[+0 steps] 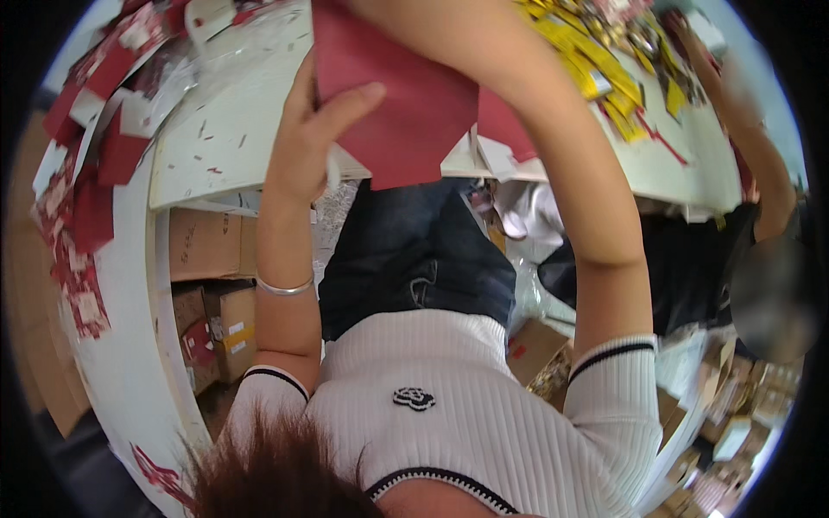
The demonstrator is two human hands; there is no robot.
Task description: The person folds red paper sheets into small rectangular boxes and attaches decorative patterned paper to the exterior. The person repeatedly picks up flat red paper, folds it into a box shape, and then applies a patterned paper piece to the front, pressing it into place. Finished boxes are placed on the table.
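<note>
So we've got a red card piece (406,112) up at the front edge of the white table (233,108), its tapered lower end sticking out over the dark jeans (414,250). The left hand (315,129) has it pinched at the side: thumb flat on the red face, the other fingers tucked behind. We reckon that's to keep a broad, thin sheet from bending or skating away, since a thumb spread like that backs up more of it than a fingertip nip would. There's a small white thing by the palm, but we can't tell what it is.

The right forearm (492,52) reaches across the top of the card, and its hand is past the upper edge of the view, so we can't tell whether it's gripping anything. Our guess is the arm crosses over to get at the far end.

Another red piece (505,125) sits just behind that forearm, probably parked there for easy reach. Yellow packets (596,78) lie in a heap off to the right, while red-and-white pieces (112,142) pile up on the left, seemingly kept apart so we don't mix them.
</note>
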